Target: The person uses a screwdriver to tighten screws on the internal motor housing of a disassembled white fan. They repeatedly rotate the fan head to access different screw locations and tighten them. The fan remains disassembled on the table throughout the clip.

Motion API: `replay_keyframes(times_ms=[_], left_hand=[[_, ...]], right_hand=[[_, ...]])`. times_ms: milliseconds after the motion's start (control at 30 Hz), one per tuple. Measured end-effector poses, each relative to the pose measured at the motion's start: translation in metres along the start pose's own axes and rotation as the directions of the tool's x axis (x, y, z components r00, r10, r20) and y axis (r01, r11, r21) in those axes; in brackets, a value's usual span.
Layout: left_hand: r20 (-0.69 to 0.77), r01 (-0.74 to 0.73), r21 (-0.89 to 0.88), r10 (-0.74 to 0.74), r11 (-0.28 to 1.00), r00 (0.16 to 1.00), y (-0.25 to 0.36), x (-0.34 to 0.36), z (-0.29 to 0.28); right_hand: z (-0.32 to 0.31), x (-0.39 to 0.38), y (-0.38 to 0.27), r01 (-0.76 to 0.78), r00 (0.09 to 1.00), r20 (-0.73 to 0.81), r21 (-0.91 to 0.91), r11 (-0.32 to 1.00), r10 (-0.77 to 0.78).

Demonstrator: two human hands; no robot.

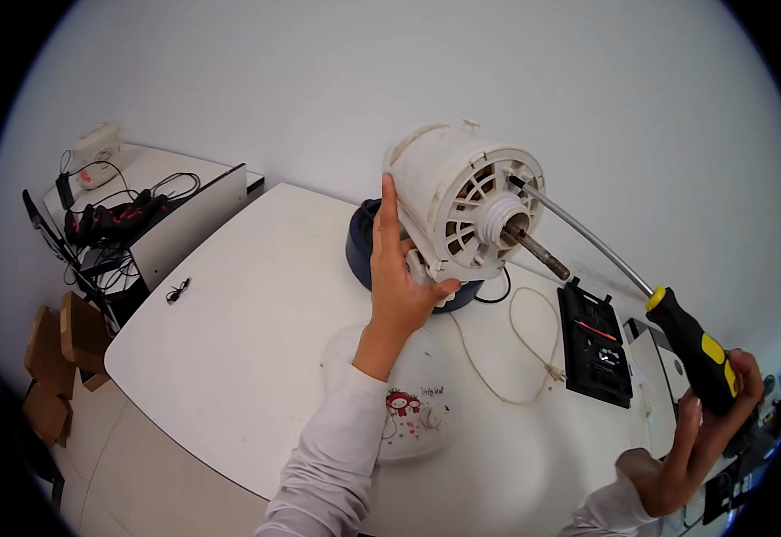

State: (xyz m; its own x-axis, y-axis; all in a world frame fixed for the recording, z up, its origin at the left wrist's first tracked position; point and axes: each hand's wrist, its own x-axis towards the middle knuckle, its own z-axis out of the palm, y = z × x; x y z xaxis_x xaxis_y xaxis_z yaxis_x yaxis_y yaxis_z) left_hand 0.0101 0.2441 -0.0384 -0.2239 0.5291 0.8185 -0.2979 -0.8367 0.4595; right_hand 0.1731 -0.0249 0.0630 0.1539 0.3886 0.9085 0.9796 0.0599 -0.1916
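Observation:
My left hand (pixel 398 285) grips the lower left side of a white fan motor housing (pixel 435 166), tilted so its slotted round end faces right. From that end a metal shaft (pixel 541 252) sticks out, brownish and worn. My right hand (pixel 690 447) holds a long screwdriver (pixel 690 345) by its black and yellow handle, palm behind the grip. The screwdriver's tip meets the upper part of the slotted end, near the rim; whether it sits in a screw I cannot tell. A dark blue round base (pixel 357 249) stands below and behind the motor.
On the white table (pixel 229 313) lie a white plastic cover (pixel 417 447) with red cartoon figures, a pale power cord (pixel 500 400), a black tool case (pixel 596 353) and a small black cable (pixel 178 291). A side desk (pixel 194 219) holds tangled cables; cardboard boxes (pixel 82 336) stand below it.

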Motion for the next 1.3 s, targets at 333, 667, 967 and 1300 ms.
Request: replay_keyframes(times_ms=[333,667,967,1300], left_hand=[[-0.019,-0.028,0.004,0.028,1.000,0.999,-0.005,-0.002,0.003],[-0.018,-0.027,-0.030,0.026,0.999,1.000,-0.005,0.000,0.000],[-0.004,-0.028,-0.019,0.028,0.999,1.000,0.000,0.001,-0.002],[-0.014,-0.012,-0.010,0.012,1.000,1.000,-0.002,-0.001,-0.002]], right_hand=[[-0.013,0.030,-0.013,0.092,0.993,-0.048,-0.278,0.956,-0.109],[-0.035,0.015,-0.039,0.217,0.944,0.313,-0.359,0.908,-0.102],[-0.019,0.034,-0.037,0.233,0.970,0.166,-0.446,0.864,-0.176],[-0.023,0.021,-0.053,0.271,0.930,0.319,-0.262,0.926,-0.182]])
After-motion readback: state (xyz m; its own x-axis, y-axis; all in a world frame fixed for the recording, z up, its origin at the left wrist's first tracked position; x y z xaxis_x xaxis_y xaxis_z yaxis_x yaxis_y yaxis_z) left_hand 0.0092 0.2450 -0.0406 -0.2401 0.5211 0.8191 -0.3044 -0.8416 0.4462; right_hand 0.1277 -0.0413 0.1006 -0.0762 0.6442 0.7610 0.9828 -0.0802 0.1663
